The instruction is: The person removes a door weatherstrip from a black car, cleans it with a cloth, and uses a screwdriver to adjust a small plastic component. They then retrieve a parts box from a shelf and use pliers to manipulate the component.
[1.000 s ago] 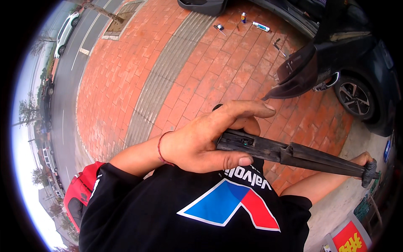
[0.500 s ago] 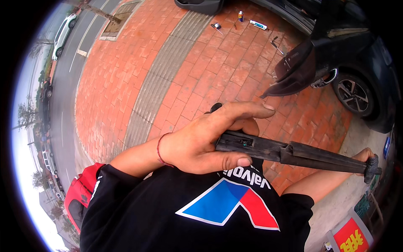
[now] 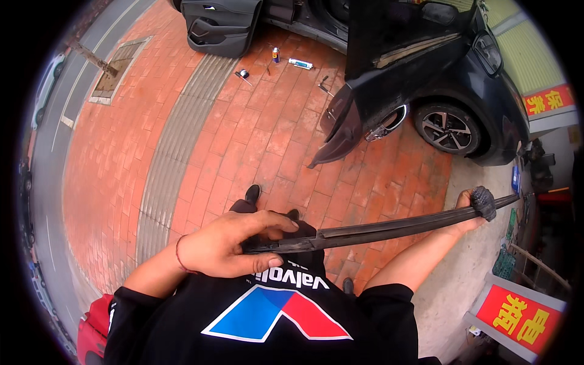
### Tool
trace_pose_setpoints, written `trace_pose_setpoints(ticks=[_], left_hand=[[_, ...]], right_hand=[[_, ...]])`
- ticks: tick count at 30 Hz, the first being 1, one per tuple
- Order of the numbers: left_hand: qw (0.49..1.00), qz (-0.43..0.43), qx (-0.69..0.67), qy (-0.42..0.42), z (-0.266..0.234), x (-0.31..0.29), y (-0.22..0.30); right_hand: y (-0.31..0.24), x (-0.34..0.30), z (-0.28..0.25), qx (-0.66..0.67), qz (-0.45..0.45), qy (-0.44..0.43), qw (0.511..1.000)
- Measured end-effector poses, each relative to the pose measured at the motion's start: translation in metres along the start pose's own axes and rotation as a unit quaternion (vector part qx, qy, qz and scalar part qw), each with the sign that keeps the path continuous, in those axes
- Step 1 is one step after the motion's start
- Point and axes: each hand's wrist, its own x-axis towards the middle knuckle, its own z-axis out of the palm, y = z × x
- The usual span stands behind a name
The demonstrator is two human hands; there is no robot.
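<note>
swung right-end-up, the black strip (image 3: 389, 230) seems light and springy, best held near both ends. left hand (image 3: 222, 244) clasps one; right hand (image 3: 465, 199) grips it through dark cloth (image 3: 484, 204).

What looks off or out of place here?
A blue-and-white tube lies loose on the red paving near the open car door, where it could be stepped on. The long black strip looks slightly bowed; lens distortion may explain it.

The red brick pavement (image 3: 115, 170), crossed by a grey ribbed strip (image 3: 182, 121), carries an upright can (image 3: 275, 55), a white-and-blue tube (image 3: 300, 64) lying near it, a dark-headed tool (image 3: 325, 86) and a small round object (image 3: 244, 73).
</note>
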Motion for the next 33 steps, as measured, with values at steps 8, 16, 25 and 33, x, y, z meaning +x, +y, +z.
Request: trace_pose_setpoints(ticks=[8,16,25,33], left_hand=[[0.975,0.134,0.174,-0.025,-0.01,0.045,-0.018],[0.972,0.164,0.034,-0.163,-0.078,0.092,-0.055],[0.92,0.082,-0.271,-0.269,-0.162,0.215,-0.103],[0.888,0.084,-0.282,-0.354,-0.164,0.235,-0.114]], right_hand=[[0.074,0.016,0.133,-0.355,-0.084,0.347,0.864],[0.121,-0.002,0.133,-0.499,-0.1,0.391,0.767],[0.199,0.008,0.215,-0.59,-0.174,0.438,0.656],[0.231,-0.004,0.253,-0.64,-0.195,0.44,0.599]])
